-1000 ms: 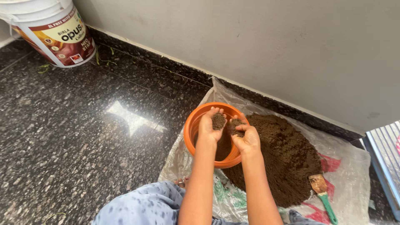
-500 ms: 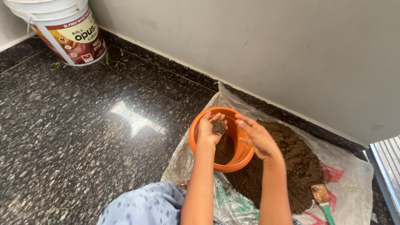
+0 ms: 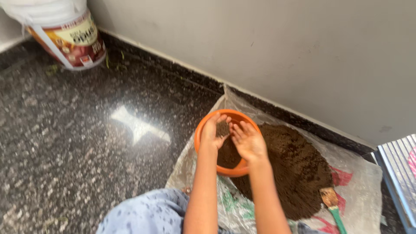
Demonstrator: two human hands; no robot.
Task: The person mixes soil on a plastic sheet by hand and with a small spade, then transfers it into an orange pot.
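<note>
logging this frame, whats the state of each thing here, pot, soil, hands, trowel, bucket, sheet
orange pot: upright on the sheet, partly filled with soil
soil heap: loose pile beside the pot
left hand: over the pot, cupped, some soil in the palm
right hand: over the pot, palm down
trowel: lying on the sheet, blade soiled
plastic sheet: spread flat on the floor
bucket: upright by the wall

Wore a loose pale-blue garment (image 3: 145, 214) with dark speckles over the lap; forearms bare, sleeveless.
</note>
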